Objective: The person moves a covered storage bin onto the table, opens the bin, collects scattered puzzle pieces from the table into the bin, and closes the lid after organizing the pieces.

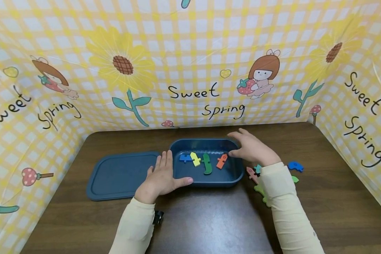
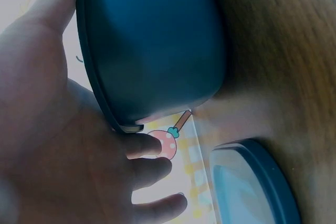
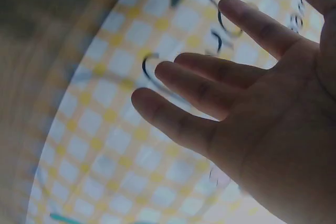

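A dark blue rectangular container (image 1: 209,184) holds several small flat pieces with knobs and notches: a blue piece (image 1: 185,158), a yellow piece (image 1: 195,159), a long green piece (image 1: 207,163) and an orange piece (image 1: 222,161). Against the container's left end lies my left hand (image 1: 161,180), thumb along the front rim, the other fingers straight toward the back. The left wrist view shows this hand (image 2: 79,145) right at the rim. My right hand (image 1: 253,148) hovers by the back right corner, fingers spread. In the right wrist view its palm (image 3: 262,114) holds nothing.
Left of the container lies its flat dark blue lid (image 1: 124,176). Right of it, partly under my right sleeve, are more loose pieces: a pinkish piece (image 1: 251,175), a teal piece (image 1: 257,168), a light green piece (image 1: 262,194) and a blue piece (image 1: 295,166). A checked cloth (image 1: 190,53) walls the table.
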### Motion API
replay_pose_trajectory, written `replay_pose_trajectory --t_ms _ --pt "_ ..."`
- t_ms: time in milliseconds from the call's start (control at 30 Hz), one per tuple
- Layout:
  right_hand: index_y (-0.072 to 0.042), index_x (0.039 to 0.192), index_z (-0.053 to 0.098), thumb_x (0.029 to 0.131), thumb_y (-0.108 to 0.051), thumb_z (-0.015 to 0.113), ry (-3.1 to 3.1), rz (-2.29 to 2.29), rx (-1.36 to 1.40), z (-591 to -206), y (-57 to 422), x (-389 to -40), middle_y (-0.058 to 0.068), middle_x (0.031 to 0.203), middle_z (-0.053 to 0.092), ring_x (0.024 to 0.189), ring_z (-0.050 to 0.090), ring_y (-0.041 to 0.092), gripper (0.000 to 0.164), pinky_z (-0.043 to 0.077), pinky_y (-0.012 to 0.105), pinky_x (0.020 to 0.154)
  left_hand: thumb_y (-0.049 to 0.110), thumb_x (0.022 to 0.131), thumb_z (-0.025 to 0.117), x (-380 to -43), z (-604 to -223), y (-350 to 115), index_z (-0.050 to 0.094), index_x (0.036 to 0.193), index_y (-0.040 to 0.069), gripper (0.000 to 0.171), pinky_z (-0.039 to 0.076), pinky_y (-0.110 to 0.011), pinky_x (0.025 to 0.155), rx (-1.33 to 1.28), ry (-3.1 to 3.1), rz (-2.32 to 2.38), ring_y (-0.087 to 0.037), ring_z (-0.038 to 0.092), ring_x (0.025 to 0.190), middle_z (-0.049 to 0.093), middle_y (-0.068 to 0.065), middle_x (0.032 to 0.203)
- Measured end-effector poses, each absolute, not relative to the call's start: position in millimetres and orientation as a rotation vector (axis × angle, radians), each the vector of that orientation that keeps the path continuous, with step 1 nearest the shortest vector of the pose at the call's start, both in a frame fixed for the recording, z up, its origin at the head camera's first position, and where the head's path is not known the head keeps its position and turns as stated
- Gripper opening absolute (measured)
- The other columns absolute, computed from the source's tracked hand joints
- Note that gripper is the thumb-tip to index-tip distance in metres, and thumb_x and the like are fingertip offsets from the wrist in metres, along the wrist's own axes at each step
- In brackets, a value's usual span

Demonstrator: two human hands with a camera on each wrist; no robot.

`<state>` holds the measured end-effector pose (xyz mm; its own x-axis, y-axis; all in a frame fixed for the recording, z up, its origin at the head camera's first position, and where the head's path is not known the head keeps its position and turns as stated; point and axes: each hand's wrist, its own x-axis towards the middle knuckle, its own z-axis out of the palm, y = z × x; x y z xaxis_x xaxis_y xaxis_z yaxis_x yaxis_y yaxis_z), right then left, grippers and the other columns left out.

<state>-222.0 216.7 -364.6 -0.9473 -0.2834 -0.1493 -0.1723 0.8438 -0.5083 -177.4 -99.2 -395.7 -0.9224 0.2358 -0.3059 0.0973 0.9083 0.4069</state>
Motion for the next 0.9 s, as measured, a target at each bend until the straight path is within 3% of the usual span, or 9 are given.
replay_pose_trajectory --t_ms 233,633,900 --pt "-0.003 0.147 0.049 0.099 -0.022 0.064 2.818 -0.755 -0.351 -352.2 252.5 -216.9 0.025 0.148 0.046 0.136 0.041 0.045 0.053 0.037 0.063 0.104 0.072 0.085 0.065 -176.0 -393.3 -98.9 -0.005 0.161 0.002 0.125 0.007 -0.067 0.115 0.248 2.721 0.560 -0.039 -0.003 0.152 -0.005 -0.020 0.167" --pt "0.002 0.127 0.066 0.094 -0.006 0.065 2.685 -0.690 -0.375 -362.1 283.9 -206.2 0.023 0.127 0.064 0.117 0.056 0.044 0.035 0.046 0.058 0.094 0.072 0.084 0.066 -176.7 -396.1 -99.2 -0.004 0.161 0.002 0.125 0.008 -0.067 0.115 0.259 2.733 0.566 -0.039 -0.002 0.152 -0.001 -0.021 0.167" --pt "0.004 0.127 0.064 0.084 0.003 0.070 2.539 -0.728 -0.352 -379.3 288.7 -201.2 0.022 0.118 0.064 0.101 0.059 0.035 0.043 0.052 0.050 0.084 0.072 0.084 0.066 -175.6 -396.9 -99.5 -0.004 0.161 0.002 0.125 0.008 -0.067 0.115 0.262 2.738 0.568 -0.039 -0.002 0.152 -0.001 -0.021 0.167"
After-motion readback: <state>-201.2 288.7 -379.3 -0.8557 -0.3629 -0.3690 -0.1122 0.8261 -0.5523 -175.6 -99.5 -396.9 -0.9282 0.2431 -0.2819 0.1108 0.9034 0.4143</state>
